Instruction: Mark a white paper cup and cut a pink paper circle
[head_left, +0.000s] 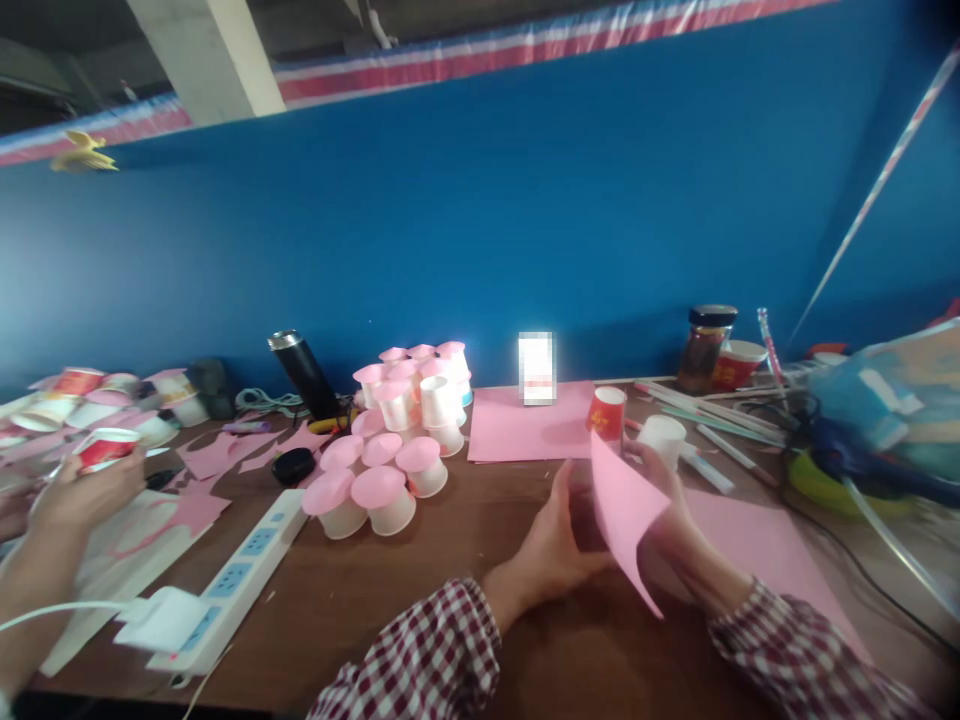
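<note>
A curved sheet of pink paper [624, 515] stands up off the table between my two hands. My right hand [671, 515] grips it from the right side, with part of the fingers hidden behind the sheet. On the left, my left hand [551, 550] has thumb and fingers spread apart in a C shape, close to the sheet's left edge; its thumb tip is partly hidden. Just beyond the paper are a red paper cup [607, 410] and a white paper cup [661, 438]. Flat pink sheets [517, 425] lie behind my hands.
Several white cups with pink paper tops [384, 490] stand left of centre, near a black flask [304, 375] and a power strip [240, 570]. At far left, another person's hand [94, 490] holds a red cup [109, 450]. Paper strips [712, 410] and a jar [705, 350] are at right.
</note>
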